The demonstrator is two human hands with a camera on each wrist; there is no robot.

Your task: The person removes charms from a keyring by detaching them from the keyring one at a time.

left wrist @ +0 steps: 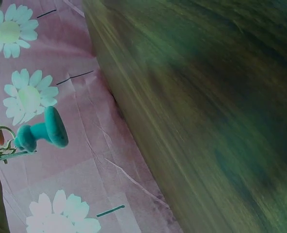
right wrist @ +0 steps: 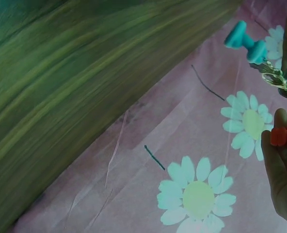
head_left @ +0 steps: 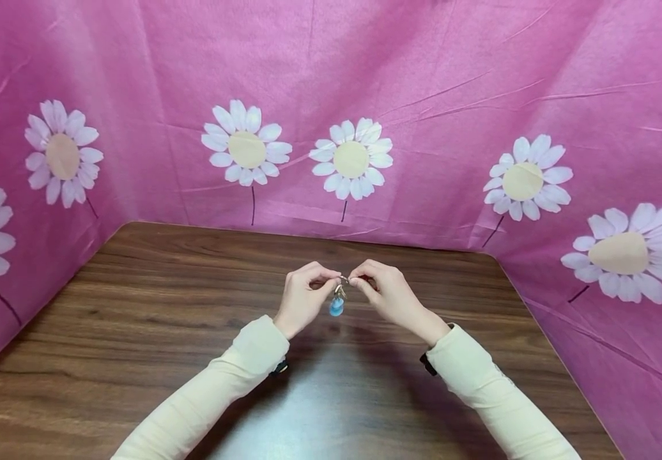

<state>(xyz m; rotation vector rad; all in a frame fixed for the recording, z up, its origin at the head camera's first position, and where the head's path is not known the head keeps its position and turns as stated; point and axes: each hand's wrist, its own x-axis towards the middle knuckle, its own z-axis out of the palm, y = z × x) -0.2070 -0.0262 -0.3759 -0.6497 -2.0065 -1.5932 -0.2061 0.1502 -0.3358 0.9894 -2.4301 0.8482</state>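
Observation:
Above the tabletop, my left hand (head_left: 303,295) pinches the metal end of a keychain. From it hangs a blue dumbbell-shaped charm (head_left: 337,307), its two rounded ends clear in the left wrist view. A gold-coloured ring (left wrist: 2,128) and clasp join that charm. Close by on the right, my right hand (head_left: 390,292) has its fingers bent and the thumb against the fingertips, right at the keychain's top. In the right wrist view, it holds a small orange-red piece (right wrist: 282,136), mostly covered by the fingers; I cannot tell what this is.
A brown wood-grain table (head_left: 153,306) lies below both hands. Pink cloth (head_left: 434,64) printed with white daisies stands around its back and sides. Pale sleeves cover both forearms, and a dark strap (head_left: 429,364) shows at the right wrist.

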